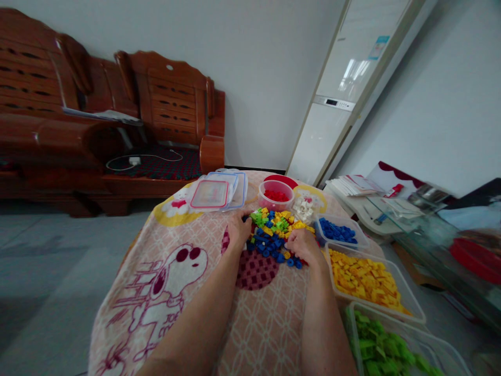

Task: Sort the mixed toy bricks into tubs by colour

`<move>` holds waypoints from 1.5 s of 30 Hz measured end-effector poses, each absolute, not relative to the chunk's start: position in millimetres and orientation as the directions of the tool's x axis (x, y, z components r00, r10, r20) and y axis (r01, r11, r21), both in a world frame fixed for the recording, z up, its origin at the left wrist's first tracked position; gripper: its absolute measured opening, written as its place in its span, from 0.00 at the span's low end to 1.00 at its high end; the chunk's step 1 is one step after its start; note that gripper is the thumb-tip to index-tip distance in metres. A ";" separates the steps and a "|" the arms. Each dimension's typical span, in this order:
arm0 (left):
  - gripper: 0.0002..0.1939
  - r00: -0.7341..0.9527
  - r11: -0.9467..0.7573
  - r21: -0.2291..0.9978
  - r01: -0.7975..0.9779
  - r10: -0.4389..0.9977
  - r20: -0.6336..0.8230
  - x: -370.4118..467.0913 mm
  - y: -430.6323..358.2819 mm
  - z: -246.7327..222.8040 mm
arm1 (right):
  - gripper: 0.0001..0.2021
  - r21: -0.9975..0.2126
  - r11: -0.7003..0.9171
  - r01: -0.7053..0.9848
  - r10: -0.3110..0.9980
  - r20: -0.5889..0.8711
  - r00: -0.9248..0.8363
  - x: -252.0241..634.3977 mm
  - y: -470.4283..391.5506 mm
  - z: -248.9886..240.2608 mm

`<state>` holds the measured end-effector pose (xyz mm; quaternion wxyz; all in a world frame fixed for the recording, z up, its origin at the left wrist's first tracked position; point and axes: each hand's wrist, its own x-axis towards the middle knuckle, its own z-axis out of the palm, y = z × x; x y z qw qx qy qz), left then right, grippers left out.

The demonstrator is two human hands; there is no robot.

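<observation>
A mixed pile of small plastic pieces point(270, 237), blue, yellow, green and some red, lies on the patterned cloth. At the pile's left edge is my left hand point(238, 228), fingers apart and bent toward the pieces, with nothing visible in it. My right hand point(302, 243) rests over the pile's right side, its fingers bent together; what they hold, if anything, is too small to make out. Red pieces fill a round tub point(276, 205) behind the pile, and white pieces point(302, 207) lie beside it.
To the right stand clear containers of blue pieces point(337, 231), yellow pieces point(366, 279) and green pieces point(383, 344). Container lids point(211, 194) lie at the back left. A glass table point(438, 250) with papers and a red object is beyond on the right; a wooden bench point(168, 99) stands behind left.
</observation>
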<state>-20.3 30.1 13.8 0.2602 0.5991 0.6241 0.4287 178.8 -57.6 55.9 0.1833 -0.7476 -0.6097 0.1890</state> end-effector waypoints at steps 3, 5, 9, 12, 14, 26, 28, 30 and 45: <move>0.17 -0.147 -0.091 0.853 0.514 0.970 0.193 -20.3 31.1 12.6 | 0.03 -0.635 -0.217 0.741 0.970 -0.057 0.236 186.0 -59.9 59.0; 0.17 -0.152 -0.086 0.852 0.516 0.970 0.190 -20.2 31.7 11.9 | 0.04 -0.746 -0.237 0.622 0.961 -0.088 0.261 190.7 -61.7 61.7; 0.17 -0.137 -0.092 0.854 0.511 0.973 0.186 -20.3 32.5 10.8 | 0.07 -0.891 -0.228 0.392 0.913 -0.056 0.404 200.9 -62.8 64.0; 0.17 -0.137 -0.083 0.850 0.519 0.974 0.179 -20.3 32.1 11.5 | 0.11 -0.929 -0.175 0.327 0.783 0.070 0.618 211.0 -61.2 62.1; 0.17 -0.145 -0.077 0.846 0.527 0.973 0.179 -20.3 31.3 12.6 | 0.14 -0.933 -0.147 0.329 0.664 0.153 0.732 218.9 -60.6 60.1; 0.17 -0.144 -0.077 0.851 0.519 0.974 0.176 -20.0 29.1 15.7 | 0.19 -0.889 -0.178 0.423 0.667 0.206 0.716 218.0 -57.4 59.7; 0.17 -0.139 -0.082 0.850 0.520 0.974 0.179 -19.9 29.3 16.0 | 0.18 -0.868 -0.177 0.464 0.751 0.186 0.634 208.3 -54.7 59.4; 0.17 -0.137 -0.080 0.849 0.522 0.975 0.176 -19.8 29.1 16.7 | 0.17 -0.843 -0.166 0.511 0.824 0.166 0.542 198.9 -53.1 59.2; 0.17 -0.154 -0.083 0.860 0.504 0.971 0.183 -19.8 30.6 13.0 | 0.07 -0.553 -0.066 0.831 0.997 0.001 0.080 161.8 -53.7 61.4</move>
